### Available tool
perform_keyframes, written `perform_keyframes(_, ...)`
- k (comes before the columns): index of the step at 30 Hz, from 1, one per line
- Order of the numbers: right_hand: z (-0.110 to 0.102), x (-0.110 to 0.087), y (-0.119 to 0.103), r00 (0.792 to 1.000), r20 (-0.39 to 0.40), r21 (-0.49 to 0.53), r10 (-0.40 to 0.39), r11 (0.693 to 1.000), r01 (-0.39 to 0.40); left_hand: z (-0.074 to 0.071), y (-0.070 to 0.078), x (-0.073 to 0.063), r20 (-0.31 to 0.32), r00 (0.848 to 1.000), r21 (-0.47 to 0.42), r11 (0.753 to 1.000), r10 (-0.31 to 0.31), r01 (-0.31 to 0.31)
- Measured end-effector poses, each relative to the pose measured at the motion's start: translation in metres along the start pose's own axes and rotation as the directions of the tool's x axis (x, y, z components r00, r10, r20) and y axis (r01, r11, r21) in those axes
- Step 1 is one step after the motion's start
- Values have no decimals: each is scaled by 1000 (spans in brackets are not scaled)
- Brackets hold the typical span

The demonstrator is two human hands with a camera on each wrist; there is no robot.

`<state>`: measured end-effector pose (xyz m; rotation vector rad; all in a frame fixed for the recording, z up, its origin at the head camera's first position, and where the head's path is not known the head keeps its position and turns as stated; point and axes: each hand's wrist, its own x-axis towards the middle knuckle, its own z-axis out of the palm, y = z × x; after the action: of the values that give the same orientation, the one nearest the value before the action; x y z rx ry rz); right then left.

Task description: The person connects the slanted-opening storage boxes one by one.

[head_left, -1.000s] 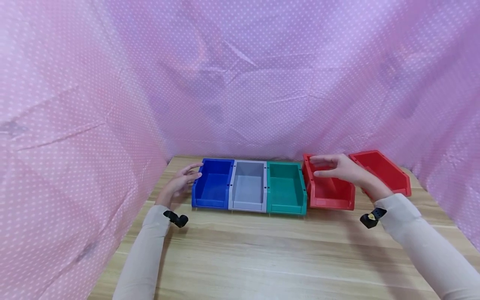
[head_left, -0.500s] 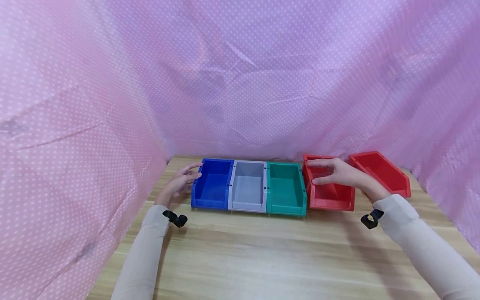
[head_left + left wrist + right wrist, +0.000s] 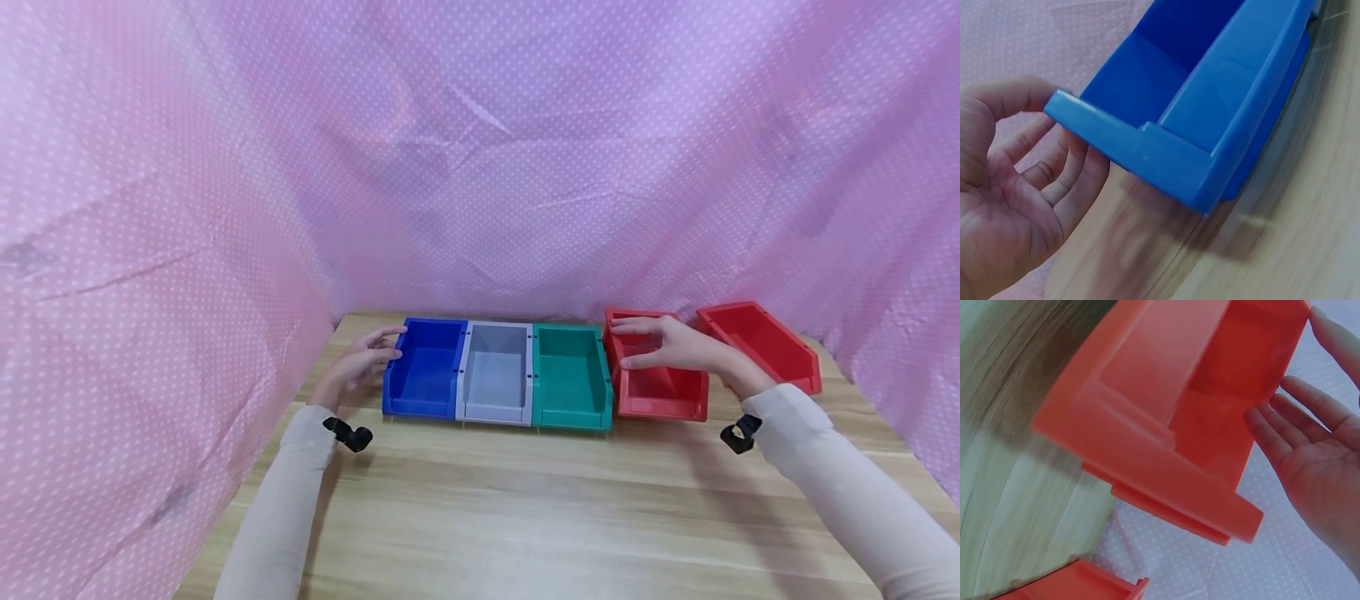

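Note:
My left hand (image 3: 363,362) is at the outer left side of the blue bin (image 3: 423,408). In the left wrist view, its thumb lies along the bin's top rim (image 3: 1110,134), with the other fingers spread against the outside below. My right hand (image 3: 675,343) reaches over a red bin (image 3: 663,408), fingertips and thumb tip right at that bin's left rim. The fingers look loosely extended in the right wrist view. A grey bin (image 3: 495,414) and a green bin (image 3: 573,419) sit between, lined up side by side with the blue one; the red one stands close beside the green.
Another red bin (image 3: 806,375) stands angled at the far right, partly behind my right forearm. The wooden table (image 3: 510,508) stretches toward me in front of the row. Pink dotted cloth (image 3: 480,208) hangs behind and at both sides.
My right hand has come down and slightly left, its thumb now at the red bin's left rim. My left hand stays at the blue bin with barely any shift.

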<state>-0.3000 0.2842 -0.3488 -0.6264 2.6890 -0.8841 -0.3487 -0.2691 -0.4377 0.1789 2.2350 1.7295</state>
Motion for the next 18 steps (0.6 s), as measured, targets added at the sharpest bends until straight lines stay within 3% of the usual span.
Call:
perform_keyframes(8, 1, 1, 4, 1000, 5, -1, -2, 1000, 2, 0, -4, -1, 19, 999, -52, 998, 41, -40)
perform_keyframes(18, 4, 2, 6, 1000, -7, -23, -21, 1000, 21, 1, -7, 3, -1, 1000, -54, 998, 29, -29)
